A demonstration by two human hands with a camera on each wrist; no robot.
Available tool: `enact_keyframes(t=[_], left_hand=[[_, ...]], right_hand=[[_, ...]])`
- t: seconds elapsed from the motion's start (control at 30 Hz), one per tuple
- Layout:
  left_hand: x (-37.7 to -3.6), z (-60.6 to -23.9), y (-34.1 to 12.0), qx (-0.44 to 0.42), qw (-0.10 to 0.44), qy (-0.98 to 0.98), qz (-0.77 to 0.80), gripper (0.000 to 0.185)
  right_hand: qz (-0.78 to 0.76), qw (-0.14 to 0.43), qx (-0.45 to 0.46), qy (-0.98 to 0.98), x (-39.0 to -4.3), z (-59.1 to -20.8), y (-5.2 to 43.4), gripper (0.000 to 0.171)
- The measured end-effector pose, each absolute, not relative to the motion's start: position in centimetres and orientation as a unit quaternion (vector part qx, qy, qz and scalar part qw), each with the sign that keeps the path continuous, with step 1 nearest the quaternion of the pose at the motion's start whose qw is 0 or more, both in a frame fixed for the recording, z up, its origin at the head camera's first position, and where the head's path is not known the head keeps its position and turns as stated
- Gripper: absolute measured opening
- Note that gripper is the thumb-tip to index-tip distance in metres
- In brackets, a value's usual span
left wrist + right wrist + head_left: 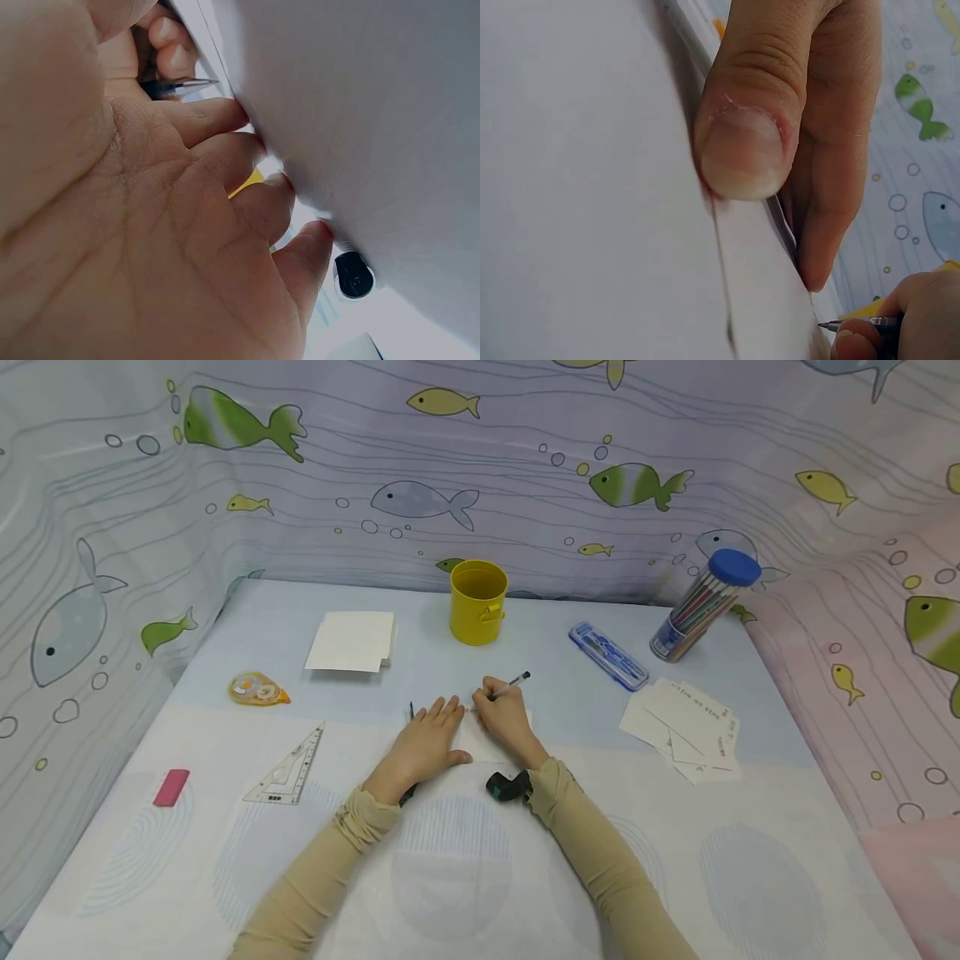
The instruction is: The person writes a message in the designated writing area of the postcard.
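My left hand (427,739) lies with its fingers spread on a sheet of white paper (480,745), at the middle of the table. In the left wrist view its fingertips (281,202) press down on the surface. Pinched in my right hand (504,714) is a pen (519,678), its dark tip pointing down at the paper in the right wrist view. The left thumb (742,154) also shows there, large, on the sheet. A slim dark item (411,711), partly hidden, lies just beyond the left fingers; its kind I cannot tell.
Farther back stand a yellow bucket (478,610) and a stack of white cards (349,642). Leftward lie a correction tape (257,689), set square (288,768) and pink eraser (172,787). On the right are a blue case (608,656), pencil jar (701,610) and written cards (686,714).
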State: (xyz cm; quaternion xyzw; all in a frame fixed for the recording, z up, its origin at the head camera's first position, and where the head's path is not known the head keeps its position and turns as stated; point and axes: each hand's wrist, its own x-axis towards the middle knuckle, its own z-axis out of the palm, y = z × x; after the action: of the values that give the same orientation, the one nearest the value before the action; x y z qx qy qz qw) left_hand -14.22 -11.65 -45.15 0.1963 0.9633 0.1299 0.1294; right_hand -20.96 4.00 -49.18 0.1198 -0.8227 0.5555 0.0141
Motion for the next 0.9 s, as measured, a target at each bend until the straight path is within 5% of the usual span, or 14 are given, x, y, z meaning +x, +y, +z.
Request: enact_keyframes(t=[0.9], left_hand=[[-14.32,-45.34,-11.68,0.195,0.135,0.963,0.125,0.082]], right_hand=[[0.570,-0.014,0.124,-0.812,-20.87,-49.05,4.13,0.037]])
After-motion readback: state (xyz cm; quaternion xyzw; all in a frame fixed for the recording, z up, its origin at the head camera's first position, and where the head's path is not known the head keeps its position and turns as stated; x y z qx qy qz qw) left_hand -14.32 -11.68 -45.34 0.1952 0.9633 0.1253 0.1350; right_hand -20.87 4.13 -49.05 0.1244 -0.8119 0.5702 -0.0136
